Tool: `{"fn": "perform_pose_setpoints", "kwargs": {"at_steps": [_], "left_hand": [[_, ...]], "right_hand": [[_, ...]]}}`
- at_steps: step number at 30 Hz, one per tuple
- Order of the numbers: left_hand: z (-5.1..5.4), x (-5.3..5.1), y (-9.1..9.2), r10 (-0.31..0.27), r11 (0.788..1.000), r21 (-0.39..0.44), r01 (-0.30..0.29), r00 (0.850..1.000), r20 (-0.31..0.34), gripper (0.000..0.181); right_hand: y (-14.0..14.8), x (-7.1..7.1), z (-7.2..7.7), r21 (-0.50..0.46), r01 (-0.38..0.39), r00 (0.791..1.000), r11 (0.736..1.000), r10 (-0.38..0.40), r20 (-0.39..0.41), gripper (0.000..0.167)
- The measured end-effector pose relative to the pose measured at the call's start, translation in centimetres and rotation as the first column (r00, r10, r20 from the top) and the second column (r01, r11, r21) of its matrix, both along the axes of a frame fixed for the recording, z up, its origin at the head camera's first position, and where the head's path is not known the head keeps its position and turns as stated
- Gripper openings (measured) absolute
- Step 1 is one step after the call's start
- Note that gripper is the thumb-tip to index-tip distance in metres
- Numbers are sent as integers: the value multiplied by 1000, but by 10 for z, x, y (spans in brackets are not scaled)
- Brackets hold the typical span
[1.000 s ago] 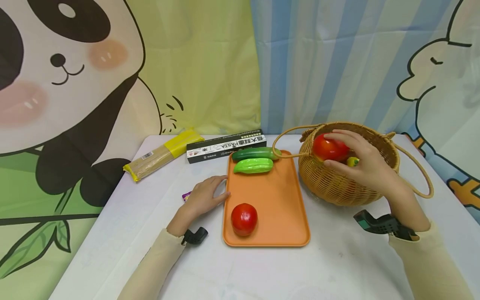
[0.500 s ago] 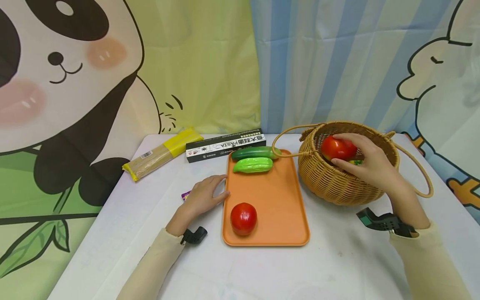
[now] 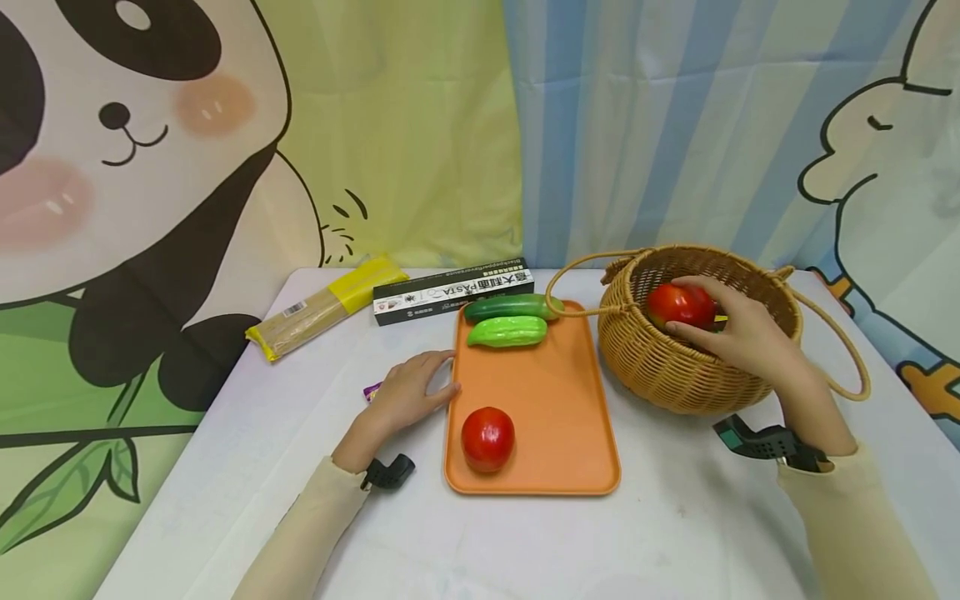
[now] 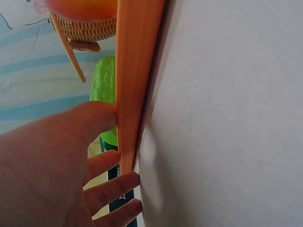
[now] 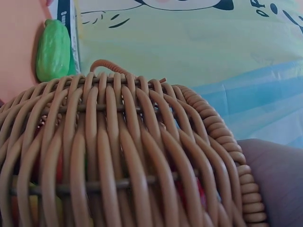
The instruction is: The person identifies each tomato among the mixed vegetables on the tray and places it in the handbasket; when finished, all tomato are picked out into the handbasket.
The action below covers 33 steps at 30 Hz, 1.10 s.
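Observation:
My right hand (image 3: 742,333) reaches into the mouth of a wicker basket (image 3: 675,379), gripping a red tomato (image 3: 671,305) between thumb and fingers. In the right wrist view the basket's weave (image 5: 109,137) hides most of the hand. My left hand (image 3: 408,390) rests at the left edge of an orange tray (image 3: 555,417), its loosely straight fingers touching the rim. Another red tomato (image 3: 488,439) lies at the tray's near left corner. A light green bumpy gourd (image 3: 507,332) and a dark green cucumber (image 3: 510,307) lie side by side at its far end.
A black and white pasta box (image 3: 452,292) lies behind the tray, beside a yellow pack of noodles (image 3: 326,308). A small purple packet (image 3: 372,392) is partly hidden by my left hand. The basket's looped handles (image 3: 843,350) stick out on both sides.
My right hand has moved a little right and down, carrying the tomato from the basket's left rim into its opening. The left hand and tray have stayed put.

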<state>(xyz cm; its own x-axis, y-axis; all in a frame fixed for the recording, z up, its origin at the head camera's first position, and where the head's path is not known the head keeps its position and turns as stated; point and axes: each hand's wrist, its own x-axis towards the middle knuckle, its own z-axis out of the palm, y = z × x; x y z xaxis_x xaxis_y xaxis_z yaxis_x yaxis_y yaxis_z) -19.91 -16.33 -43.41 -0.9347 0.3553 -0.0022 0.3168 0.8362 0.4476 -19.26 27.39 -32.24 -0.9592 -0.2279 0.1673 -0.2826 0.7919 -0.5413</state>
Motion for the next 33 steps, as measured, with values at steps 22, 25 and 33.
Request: {"fn": "perform_pose_setpoints", "kwargs": {"at_steps": [22,25,33], "left_hand": [[1,2,0,-6,1000,-2,6,1000,2,61],[1,2,0,-5,1000,-1,5,1000,-3,61],[0,1,0,-7,1000,-7,7,1000,-9,62]], "right_hand": [[0,1,-1,-6,-32,997,999,33,70,56],[-1,2,-2,-9,-35,997,999,35,63,56],[-1,6,0,1,-65,998,998,65,-16,52]]}}
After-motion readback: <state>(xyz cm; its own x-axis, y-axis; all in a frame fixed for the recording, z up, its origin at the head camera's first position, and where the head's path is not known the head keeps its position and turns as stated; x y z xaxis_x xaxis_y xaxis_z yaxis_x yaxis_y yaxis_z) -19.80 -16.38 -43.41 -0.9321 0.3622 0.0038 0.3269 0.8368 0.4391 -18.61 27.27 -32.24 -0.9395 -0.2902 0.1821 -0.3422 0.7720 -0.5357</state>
